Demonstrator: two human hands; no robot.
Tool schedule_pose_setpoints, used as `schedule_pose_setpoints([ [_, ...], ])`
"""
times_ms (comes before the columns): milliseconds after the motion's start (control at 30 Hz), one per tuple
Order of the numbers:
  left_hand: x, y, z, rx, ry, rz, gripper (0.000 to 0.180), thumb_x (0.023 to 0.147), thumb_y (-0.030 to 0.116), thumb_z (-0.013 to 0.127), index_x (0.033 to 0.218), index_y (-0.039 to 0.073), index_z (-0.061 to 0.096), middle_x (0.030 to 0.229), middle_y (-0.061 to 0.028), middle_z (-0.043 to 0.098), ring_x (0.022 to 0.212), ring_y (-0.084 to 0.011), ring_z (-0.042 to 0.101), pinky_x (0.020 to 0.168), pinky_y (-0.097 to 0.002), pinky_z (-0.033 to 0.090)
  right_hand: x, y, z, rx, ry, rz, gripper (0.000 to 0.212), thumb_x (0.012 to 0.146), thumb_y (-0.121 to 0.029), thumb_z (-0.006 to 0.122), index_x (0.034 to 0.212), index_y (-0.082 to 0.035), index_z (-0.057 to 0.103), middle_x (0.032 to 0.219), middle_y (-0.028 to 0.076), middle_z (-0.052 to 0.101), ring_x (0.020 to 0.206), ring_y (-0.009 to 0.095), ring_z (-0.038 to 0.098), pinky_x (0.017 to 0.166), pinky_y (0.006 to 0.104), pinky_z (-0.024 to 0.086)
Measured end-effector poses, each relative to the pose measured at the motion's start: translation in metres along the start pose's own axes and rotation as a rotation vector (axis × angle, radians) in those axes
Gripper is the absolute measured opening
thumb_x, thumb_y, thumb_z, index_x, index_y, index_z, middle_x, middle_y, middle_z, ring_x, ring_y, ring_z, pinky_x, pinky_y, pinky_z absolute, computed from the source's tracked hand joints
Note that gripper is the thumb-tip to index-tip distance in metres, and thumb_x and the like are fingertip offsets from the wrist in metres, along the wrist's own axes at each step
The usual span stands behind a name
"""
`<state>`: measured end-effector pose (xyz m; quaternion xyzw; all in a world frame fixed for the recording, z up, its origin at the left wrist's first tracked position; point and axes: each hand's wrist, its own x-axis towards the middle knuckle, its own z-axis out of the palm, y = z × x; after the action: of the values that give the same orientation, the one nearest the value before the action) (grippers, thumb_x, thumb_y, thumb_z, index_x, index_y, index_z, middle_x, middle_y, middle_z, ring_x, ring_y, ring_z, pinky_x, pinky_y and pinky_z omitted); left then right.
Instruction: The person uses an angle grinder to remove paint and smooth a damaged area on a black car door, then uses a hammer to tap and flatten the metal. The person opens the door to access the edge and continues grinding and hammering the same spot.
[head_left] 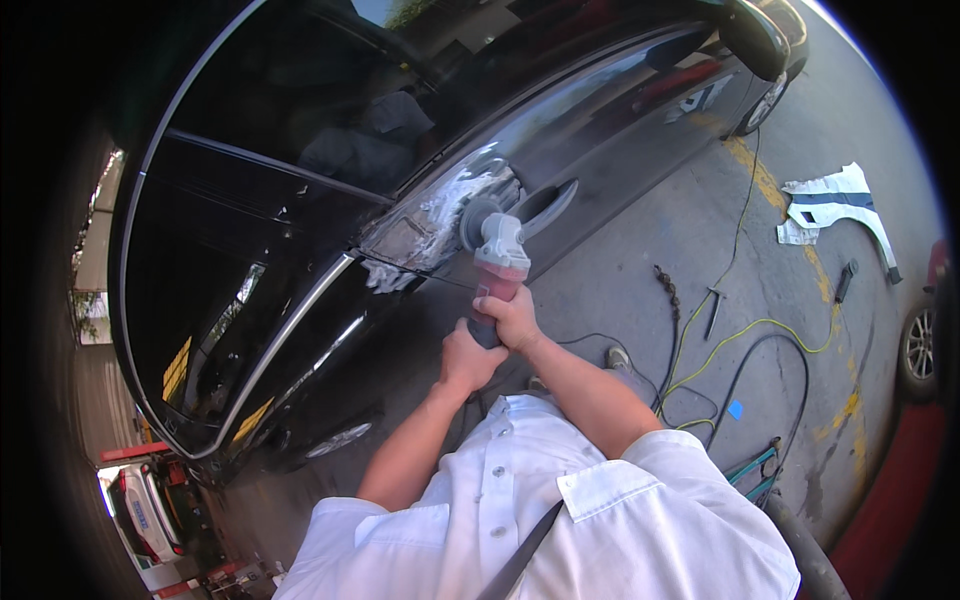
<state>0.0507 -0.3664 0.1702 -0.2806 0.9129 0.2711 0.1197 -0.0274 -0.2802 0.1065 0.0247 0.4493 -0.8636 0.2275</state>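
Note:
My left hand (470, 358) is wrapped round the dark rear end of an angle grinder (502, 252) with a red body and grey head. Just ahead of it, my right hand (513, 317) grips the red body. The grinder's round disc (480, 222) is against or very close to a rough white-and-grey patch (425, 222) on the side of a black car (600, 165); contact cannot be made out for certain. A door handle (550, 205) lies just right of the disc. Bare grey shows within the patch.
Yellow and dark cables (765, 325) loop over the concrete floor on the right, near a chain (667, 285), a hammer (714, 312) and a blue scrap (736, 410). Farther out lies a white fender panel (850, 195). A red car (910, 470) borders the right edge.

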Motion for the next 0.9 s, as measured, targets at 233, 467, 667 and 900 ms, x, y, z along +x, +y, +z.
schedule_pose_setpoints([
  [233, 0.043, 0.033, 0.006, -0.267, -0.111, 0.160, 0.049, 0.069, 0.024, 0.080, 0.109, -0.002, 0.067, 0.099, -0.0170, 0.075, 0.093, -0.0281, 0.072, 0.084, -0.0382, 0.054, 0.032, -0.068, -0.012, -0.228, 0.153, 0.012, 0.026, 0.077, -0.013, 0.075, 0.097, 0.003, 0.068, 0.089, 0.009, 0.070, 0.074, 0.017, 0.066, 0.066, 0.0351, 0.053],
  [467, 0.007, 0.034, 0.029, -0.757, 0.121, 0.179, 0.043, 0.070, 0.019, 0.078, 0.107, -0.001, 0.068, 0.095, -0.0078, 0.073, 0.091, -0.0186, 0.070, 0.080, -0.0337, 0.053, 0.019, -0.088, 0.017, -0.781, -0.004, -0.064, 0.054, 0.068, -0.029, 0.078, 0.112, 0.002, 0.069, 0.108, 0.024, 0.074, 0.105, 0.043, 0.070, 0.091, 0.0435, 0.054],
  [667, 0.055, 0.053, 0.027, -0.797, -0.083, 0.281, 0.032, 0.070, 0.025, 0.077, 0.090, 0.001, 0.071, 0.082, -0.0088, 0.074, 0.076, -0.0212, 0.069, 0.071, -0.0368, 0.051, 0.047, -0.131, 0.007, -0.672, 0.103, -0.023, 0.039, 0.074, -0.020, 0.075, 0.105, 0.003, 0.069, 0.096, 0.015, 0.075, 0.087, 0.024, 0.072, 0.078, 0.0375, 0.056],
  [900, -0.002, 0.027, 0.062, -1.170, 0.330, 0.171, 0.037, 0.071, 0.021, 0.078, 0.101, 0.001, 0.070, 0.090, -0.0075, 0.074, 0.086, -0.0195, 0.072, 0.078, -0.0343, 0.055, 0.014, -0.095, 0.048, -1.088, -0.247, -0.073, 0.058, 0.070, -0.026, 0.077, 0.118, 0.004, 0.066, 0.113, 0.027, 0.073, 0.111, 0.042, 0.070, 0.096, 0.0420, 0.053],
])
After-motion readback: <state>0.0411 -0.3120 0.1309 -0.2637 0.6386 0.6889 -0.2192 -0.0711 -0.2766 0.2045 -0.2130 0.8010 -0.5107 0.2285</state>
